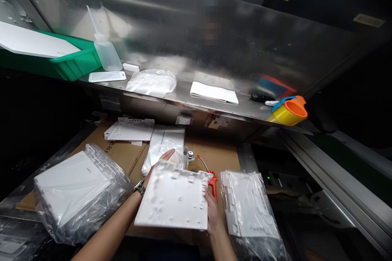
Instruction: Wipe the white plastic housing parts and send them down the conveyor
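Observation:
A white plastic panel with small studs and clips is held up over the bench, tilted toward me. My right hand is closed round its right edge. My left hand lies partly hidden behind the panel's upper left corner, fingers stretched out over a stack of clear plastic bags; whether it touches the panel or the bags I cannot tell. Just past the panel's right edge lies a red air blow gun. A roll of tape sits beside the bags.
Bagged white panels lie at left and right. Another white panel rests on the cardboard. Along the metal shelf stand a green bin, a squeeze bottle, a folded white cloth and tape rolls.

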### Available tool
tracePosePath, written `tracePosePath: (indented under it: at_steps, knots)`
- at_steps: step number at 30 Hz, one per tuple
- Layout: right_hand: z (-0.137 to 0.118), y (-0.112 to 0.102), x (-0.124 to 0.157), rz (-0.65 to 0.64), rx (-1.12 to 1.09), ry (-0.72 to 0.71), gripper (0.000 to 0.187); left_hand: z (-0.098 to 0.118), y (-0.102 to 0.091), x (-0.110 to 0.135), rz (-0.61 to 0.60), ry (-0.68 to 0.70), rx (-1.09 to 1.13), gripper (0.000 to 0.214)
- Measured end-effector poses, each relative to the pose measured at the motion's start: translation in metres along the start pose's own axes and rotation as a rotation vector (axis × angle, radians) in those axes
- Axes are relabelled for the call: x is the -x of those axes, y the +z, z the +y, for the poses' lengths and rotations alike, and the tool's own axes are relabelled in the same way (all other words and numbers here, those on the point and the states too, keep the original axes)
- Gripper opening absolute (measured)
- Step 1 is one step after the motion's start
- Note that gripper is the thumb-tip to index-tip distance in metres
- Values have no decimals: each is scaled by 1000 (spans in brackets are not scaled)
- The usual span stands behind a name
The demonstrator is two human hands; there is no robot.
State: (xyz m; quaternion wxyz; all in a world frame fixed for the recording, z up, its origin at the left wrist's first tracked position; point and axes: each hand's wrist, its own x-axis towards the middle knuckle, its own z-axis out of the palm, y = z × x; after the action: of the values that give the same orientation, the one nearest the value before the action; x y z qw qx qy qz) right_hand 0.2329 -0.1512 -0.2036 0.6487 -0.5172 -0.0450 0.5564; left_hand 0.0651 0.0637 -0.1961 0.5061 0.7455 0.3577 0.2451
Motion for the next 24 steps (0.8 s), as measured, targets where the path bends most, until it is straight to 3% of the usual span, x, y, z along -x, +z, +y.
tracePosePath:
  at_steps: [4,7,10,18,24]
  knots:
    - [-25,-9,35,389,-110,-290,77,4,13,-6,28,56,63,40]
    - [-30,-15,51,539,36,-550,74,9,26,-8,100,33,59,27]
    - [-15,-23,53,555,305,-725,73,14,36,-10,146,18,27,22]
    - [26,-32,55,617,650,-904,65,20,51,-10,157,-28,-187,14]
    - [30,-34,51,489,784,-1038,49,20,62,-6,224,90,-237,20]
